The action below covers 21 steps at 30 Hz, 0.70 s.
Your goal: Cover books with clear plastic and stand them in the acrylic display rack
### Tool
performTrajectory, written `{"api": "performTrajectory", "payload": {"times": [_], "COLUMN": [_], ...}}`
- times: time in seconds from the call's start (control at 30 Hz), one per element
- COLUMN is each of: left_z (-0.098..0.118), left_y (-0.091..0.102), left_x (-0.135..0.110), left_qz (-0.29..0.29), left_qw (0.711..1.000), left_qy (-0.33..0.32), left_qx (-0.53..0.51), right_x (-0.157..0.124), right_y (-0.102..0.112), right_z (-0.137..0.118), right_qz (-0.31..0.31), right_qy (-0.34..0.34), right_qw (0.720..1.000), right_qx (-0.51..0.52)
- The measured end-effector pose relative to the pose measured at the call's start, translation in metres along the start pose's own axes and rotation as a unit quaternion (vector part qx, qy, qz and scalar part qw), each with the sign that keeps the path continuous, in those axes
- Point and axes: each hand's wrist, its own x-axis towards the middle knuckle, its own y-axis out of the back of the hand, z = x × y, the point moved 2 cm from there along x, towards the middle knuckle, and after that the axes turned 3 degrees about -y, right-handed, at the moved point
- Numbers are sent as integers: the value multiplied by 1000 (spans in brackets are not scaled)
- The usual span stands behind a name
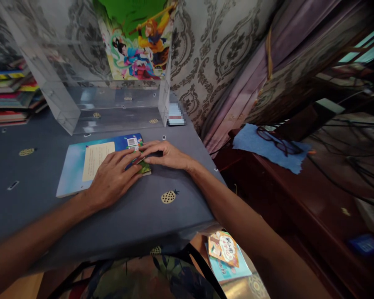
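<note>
A thin blue picture book (90, 162) lies face down on the grey tablecloth (34, 207), its barcode at the top right corner. My left hand (114, 178) lies flat on the book's right half, fingers stretched toward its right edge. My right hand (163, 153) rests at that same edge, fingers extended and touching the book's corner next to the left fingertips. Neither hand grips anything.
A clear acrylic stand (81, 112) holds an upright cartoon book (137, 41) at the back. Stacked books (9, 95) sit far left. More picture books (226, 253) lie below the table's front edge. Right: a blue cloth (268, 149) with glasses (274, 139) on dark wood furniture.
</note>
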Motion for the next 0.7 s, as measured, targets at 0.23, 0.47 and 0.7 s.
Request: {"api": "performTrajectory", "payload": {"times": [0.23, 0.47, 0.7], "left_z": [-1, 1, -1], "left_y": [0, 3, 5], "left_x": [-1, 2, 6], "left_qz": [-2, 15, 0], "left_qw": [1000, 999, 997], "left_qy": [14, -21, -24], "left_qx": [-14, 33, 77], "right_x": [1, 0, -1], "right_y": [0, 2, 1], "right_z": [1, -1, 3], "right_qz": [0, 0, 10], "right_qy": [2, 6, 13], "right_qw": [1000, 1000, 999], "right_qx": [-9, -10, -31]}}
